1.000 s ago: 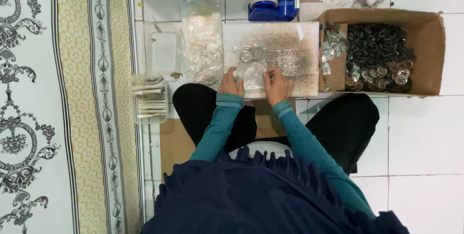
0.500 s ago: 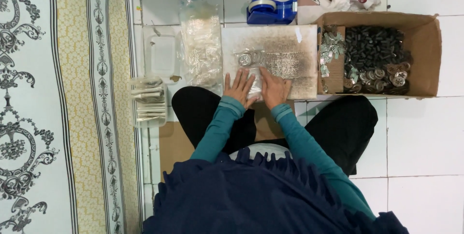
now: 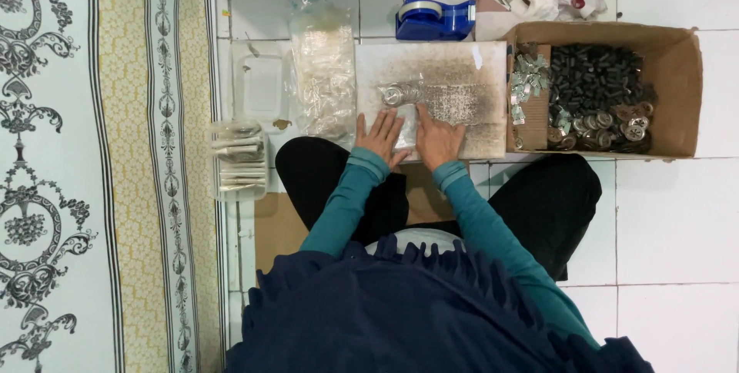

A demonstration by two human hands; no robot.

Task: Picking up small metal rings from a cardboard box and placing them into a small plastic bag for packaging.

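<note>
Both my hands lie flat at the near edge of a stained white board [image 3: 481, 73] on the tiled floor. My left hand [image 3: 379, 136] and my right hand [image 3: 439, 140] sit side by side, fingers spread, pressing on a small clear plastic packet [image 3: 407, 128] between them. Just beyond my fingertips lies a clear strip packet of round metal pieces [image 3: 431, 96]. Whether either hand grips anything underneath is hidden.
An open cardboard box [image 3: 685, 96] of dark and silvery metal parts stands right of the board. A blue tape dispenser [image 3: 435, 19] sits behind it. On the left are a bag of clear packets [image 3: 323, 73], a clear tub [image 3: 262, 84], a tray of stacked packets [image 3: 239, 159] and a patterned rug [image 3: 92, 165].
Both hands have slid back toward me from the middle of the board to its near edge, bringing the small clear packet along.
</note>
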